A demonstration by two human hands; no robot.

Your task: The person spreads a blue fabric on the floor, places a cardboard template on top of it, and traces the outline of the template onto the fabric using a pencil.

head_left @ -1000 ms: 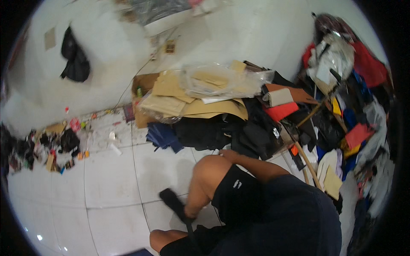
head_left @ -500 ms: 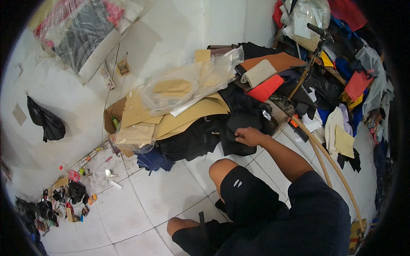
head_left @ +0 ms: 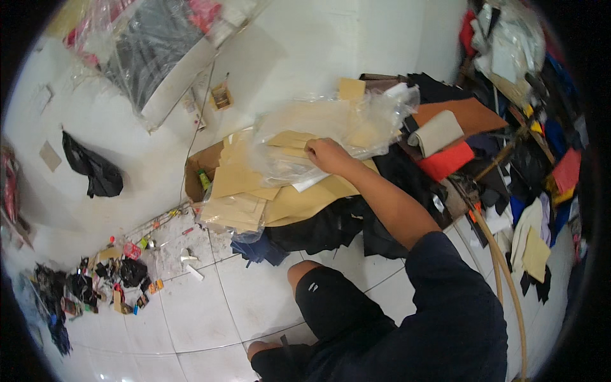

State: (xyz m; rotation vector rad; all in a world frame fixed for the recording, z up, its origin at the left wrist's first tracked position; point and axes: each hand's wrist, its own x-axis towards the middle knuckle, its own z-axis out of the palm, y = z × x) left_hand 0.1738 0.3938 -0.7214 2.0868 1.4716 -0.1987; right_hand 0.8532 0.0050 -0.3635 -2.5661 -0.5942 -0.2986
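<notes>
My right hand point(head_left: 328, 156) reaches over the pile by the wall, its fingers closed on a clear plastic bag point(head_left: 382, 121) that lies over tan sheets point(head_left: 318, 198). Smaller tan pieces point(head_left: 289, 141) show through the plastic just left of my fingertips. Below the tan sheets spread black sheets of material point(head_left: 318, 230), draping onto the tiles. My left hand is out of view.
A cardboard box point(head_left: 202, 167) stands left of the pile; small clutter point(head_left: 121, 274) lies on the floor farther left. At right are a rolled beige piece point(head_left: 436, 134), a red piece point(head_left: 447, 160) and a curved wooden pole point(head_left: 507, 280). A black bag point(head_left: 92, 167) hangs on the wall.
My right hand has left the black material and moved up and left onto the clear plastic bag. The whole view has shifted, so the pile sits farther right.
</notes>
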